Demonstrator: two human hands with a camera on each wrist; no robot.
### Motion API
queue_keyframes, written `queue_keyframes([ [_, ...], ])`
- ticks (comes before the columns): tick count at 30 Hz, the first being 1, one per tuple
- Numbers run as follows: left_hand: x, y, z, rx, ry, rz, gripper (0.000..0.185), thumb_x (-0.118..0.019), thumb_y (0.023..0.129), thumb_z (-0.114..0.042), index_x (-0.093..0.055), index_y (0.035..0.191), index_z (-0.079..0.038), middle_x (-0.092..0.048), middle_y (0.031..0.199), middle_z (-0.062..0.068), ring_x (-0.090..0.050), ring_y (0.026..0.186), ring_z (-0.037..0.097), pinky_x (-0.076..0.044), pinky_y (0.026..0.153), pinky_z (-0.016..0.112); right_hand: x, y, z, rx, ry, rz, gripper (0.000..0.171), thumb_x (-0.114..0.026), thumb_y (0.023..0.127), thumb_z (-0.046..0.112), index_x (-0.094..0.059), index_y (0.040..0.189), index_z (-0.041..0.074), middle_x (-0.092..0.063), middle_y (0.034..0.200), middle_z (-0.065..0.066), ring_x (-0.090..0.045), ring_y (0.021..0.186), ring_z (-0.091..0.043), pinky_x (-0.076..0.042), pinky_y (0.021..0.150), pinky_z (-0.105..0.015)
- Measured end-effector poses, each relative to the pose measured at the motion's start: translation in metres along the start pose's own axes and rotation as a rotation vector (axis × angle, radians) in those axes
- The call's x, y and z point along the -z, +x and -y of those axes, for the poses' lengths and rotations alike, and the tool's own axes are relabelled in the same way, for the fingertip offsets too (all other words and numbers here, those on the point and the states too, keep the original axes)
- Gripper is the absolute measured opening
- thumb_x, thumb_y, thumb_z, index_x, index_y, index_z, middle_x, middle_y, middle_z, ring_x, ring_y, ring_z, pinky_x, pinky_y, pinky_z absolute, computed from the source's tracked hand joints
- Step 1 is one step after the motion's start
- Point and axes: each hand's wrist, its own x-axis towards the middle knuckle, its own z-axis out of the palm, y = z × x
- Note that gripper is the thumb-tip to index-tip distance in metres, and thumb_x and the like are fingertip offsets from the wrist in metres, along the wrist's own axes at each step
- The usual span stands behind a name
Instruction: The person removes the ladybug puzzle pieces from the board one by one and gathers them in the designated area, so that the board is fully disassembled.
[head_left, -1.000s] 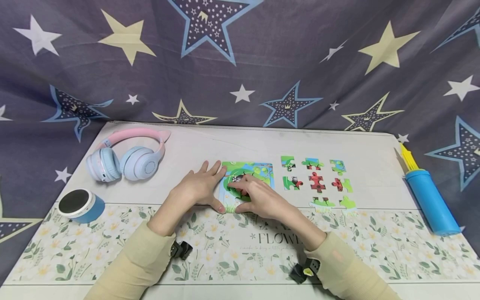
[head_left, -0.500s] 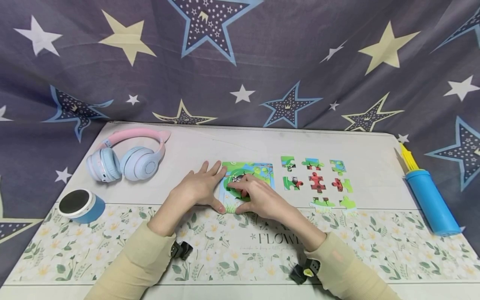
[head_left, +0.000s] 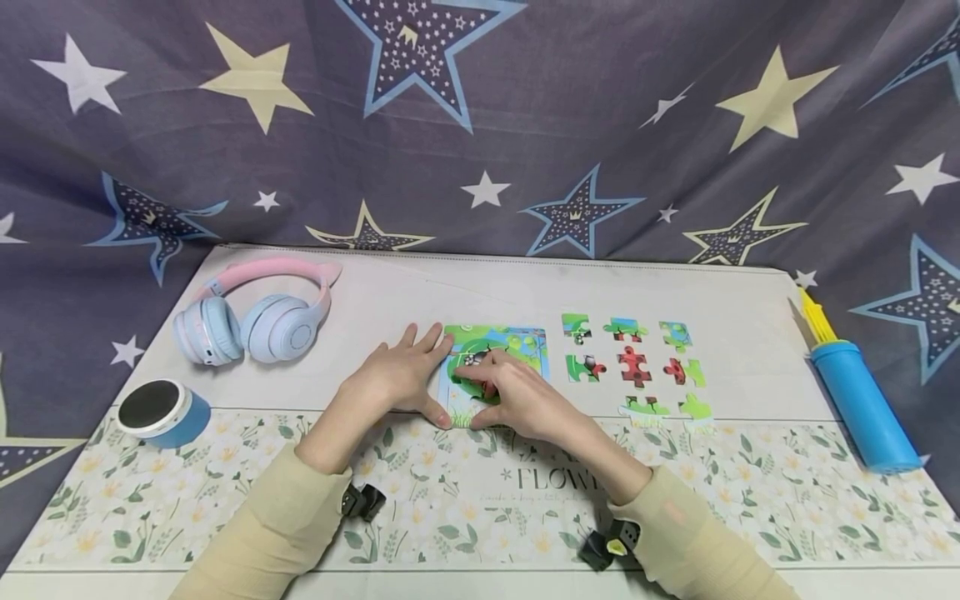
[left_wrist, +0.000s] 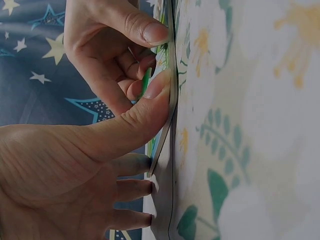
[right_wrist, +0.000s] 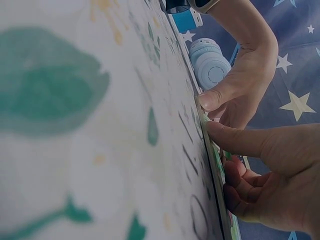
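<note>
Floral mat (head_left: 225, 492), left hand (head_left: 397, 379) flat steadying puzzle board (head_left: 517, 340) edge, right hand (head_left: 517, 398) pinching piece (head_left: 474, 382).

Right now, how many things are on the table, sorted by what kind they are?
Loose puzzle pieces: 8
Puzzle board: 1
Piece held over the board by the right hand: 1
Cat-ear headphones: 1
Round blue speaker: 1
Blue hand pump: 1
Total: 13
</note>
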Motion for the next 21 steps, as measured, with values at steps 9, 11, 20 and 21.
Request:
queue_keyframes([
  [9,0.0003,-0.0009,-0.0009,0.0,0.003,-0.004,0.124,-0.086,0.073,-0.058,-0.02,0.165,-0.008,-0.011,0.174,0.016,-0.011,0.16,0.045,-0.024,0.123,0.07,-0.0003,-0.0017,-0.0001,0.005,0.002,0.008,0.069,-0.089,0.079,0.023,-0.064,0.143,0.016,-0.063,0.11,-0.003,-0.051,0.087,-0.012,-0.046,0.075,-0.026],
  [11,0.0004,-0.001,-0.0011,0.0,0.003,-0.002,0.124,-0.086,0.073,-0.058,-0.02,0.165,-0.008,-0.011,0.174,0.016,-0.011,0.16,0.046,-0.024,0.123,0.07,-0.0002,-0.0021,0.0,0.01,-0.001,0.007,0.068,-0.089,0.08,0.023,-0.064,0.143,0.016,-0.063,0.109,-0.004,-0.05,0.087,-0.012,-0.045,0.074,-0.026],
  [20,0.0008,-0.0017,-0.0016,0.001,0.002,-0.01,0.124,-0.087,0.072,-0.057,-0.021,0.165,-0.008,-0.012,0.174,0.016,-0.012,0.16,0.046,-0.024,0.123,0.071,-0.0004,0.0,0.0001,-0.006,-0.009,0.005,0.074,-0.089,0.079,0.025,-0.061,0.146,0.017,-0.064,0.109,-0.002,-0.055,0.089,-0.013,-0.047,0.075,-0.026],
  [21,0.0008,-0.0017,-0.0015,0.001,0.002,-0.011,0.124,-0.087,0.072,-0.057,-0.021,0.165,-0.008,-0.012,0.174,0.016,-0.012,0.16,0.046,-0.024,0.123,0.071,-0.0005,0.0003,0.0001,-0.009,-0.009,0.006,0.074,-0.089,0.079,0.025,-0.06,0.146,0.016,-0.064,0.108,-0.002,-0.055,0.09,-0.013,-0.048,0.076,-0.027],
])
